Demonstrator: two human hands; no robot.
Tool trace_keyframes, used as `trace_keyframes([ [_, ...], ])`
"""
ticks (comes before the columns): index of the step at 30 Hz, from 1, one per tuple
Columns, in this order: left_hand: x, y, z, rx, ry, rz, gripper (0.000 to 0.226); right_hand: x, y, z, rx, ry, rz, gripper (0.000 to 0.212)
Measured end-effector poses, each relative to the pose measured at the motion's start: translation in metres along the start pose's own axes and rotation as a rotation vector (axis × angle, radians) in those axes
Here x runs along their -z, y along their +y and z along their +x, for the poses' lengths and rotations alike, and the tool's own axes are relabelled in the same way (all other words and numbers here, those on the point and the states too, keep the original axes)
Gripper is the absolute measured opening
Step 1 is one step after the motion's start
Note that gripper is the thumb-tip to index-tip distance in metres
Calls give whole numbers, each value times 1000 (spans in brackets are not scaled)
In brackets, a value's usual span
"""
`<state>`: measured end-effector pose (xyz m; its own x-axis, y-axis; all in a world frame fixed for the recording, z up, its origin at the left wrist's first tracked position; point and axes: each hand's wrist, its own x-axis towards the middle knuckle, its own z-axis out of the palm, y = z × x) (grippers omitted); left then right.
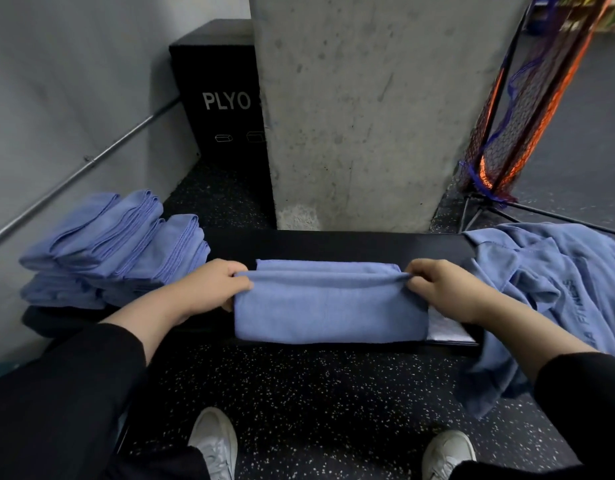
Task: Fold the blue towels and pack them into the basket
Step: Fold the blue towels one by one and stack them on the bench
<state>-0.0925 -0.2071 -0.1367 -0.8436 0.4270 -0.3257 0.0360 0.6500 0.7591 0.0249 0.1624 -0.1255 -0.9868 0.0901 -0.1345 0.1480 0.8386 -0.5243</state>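
A blue towel [328, 306] lies partly folded across the middle of a black padded bench [333, 245]. My left hand [212, 284] pinches the left end of its upper fold. At the other end, my right hand [444, 289] pinches the same fold. Folded blue towels [115, 244] are stacked in a pile on the bench's left end. A heap of loose blue towels [555, 292] covers the right end and hangs over its front. No basket is in view.
A concrete pillar [361, 116] rises just behind the bench. A black plyo box [219, 98] stands at the back left by a grey wall with a metal pipe. An orange and blue net on a stand [517, 109] leans at the right. Speckled black floor lies below.
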Motion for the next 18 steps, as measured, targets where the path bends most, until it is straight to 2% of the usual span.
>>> trace_keyframes([
  [5, -7, -2, 38, 10, 194, 77, 23, -15, 3, 40, -121, 87, -7, 13],
  [11, -20, 3, 75, 64, 331, 378, 27, -28, 20, 76, -217, 121, -86, 16],
  [14, -23, 0, 83, 93, 354, 479, 17, -33, 23, 82, -213, 126, -139, 14],
  [18, -24, 2, 79, 12, 457, 644, 39, -39, 22, 81, -135, 275, -261, 37],
])
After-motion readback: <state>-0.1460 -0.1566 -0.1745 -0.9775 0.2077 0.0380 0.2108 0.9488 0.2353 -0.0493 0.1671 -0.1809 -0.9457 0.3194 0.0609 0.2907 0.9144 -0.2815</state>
